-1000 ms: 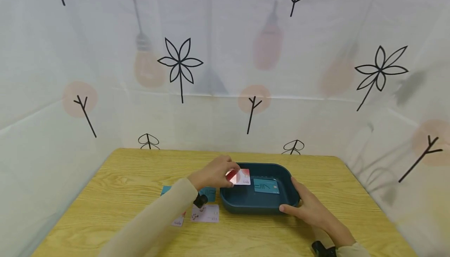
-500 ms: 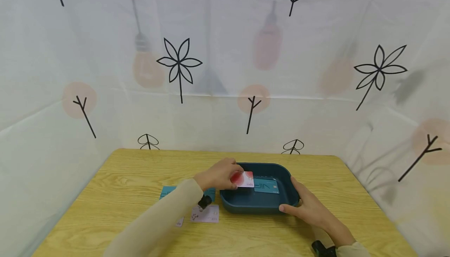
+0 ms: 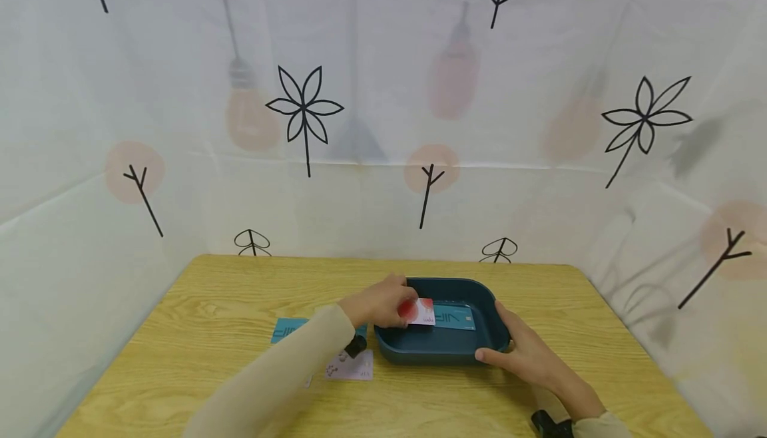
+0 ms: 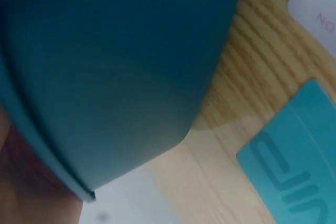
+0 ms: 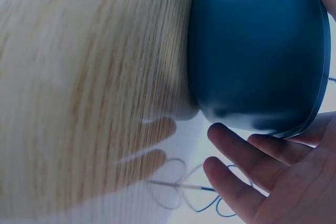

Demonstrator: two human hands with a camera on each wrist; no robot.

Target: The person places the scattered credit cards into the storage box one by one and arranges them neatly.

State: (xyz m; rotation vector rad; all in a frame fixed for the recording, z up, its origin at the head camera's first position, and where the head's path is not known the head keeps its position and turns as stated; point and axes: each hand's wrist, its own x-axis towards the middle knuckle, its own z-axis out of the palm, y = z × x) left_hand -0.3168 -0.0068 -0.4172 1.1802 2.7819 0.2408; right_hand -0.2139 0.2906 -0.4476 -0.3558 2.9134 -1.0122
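My left hand (image 3: 380, 301) reaches over the left rim of a dark teal tray (image 3: 443, 356) and pinches a red-and-white card (image 3: 426, 311). That card hangs over the tray's left part and overlaps a teal VIP card (image 3: 455, 317) lying inside. Fingers hide the held card's left end. At the tray's right front corner, my right hand (image 3: 527, 351) holds the tray, thumb at the near side and fingers at the right side. Some of its fingers (image 5: 247, 156) stand spread, apart from the tray wall, in the right wrist view.
Left of the tray, a lilac card (image 3: 353, 368) and a teal card (image 3: 289, 328) lie on the wooden table (image 3: 240, 285). Another teal card (image 4: 299, 166) shows in the left wrist view. My left sleeve (image 3: 287, 371) covers part of these cards. Behind hangs a patterned white sheet (image 3: 359, 212).
My left hand has moved slightly right and toward me, carrying the red-and-white card until it overlaps the teal card in the tray. The right hand stays in place.
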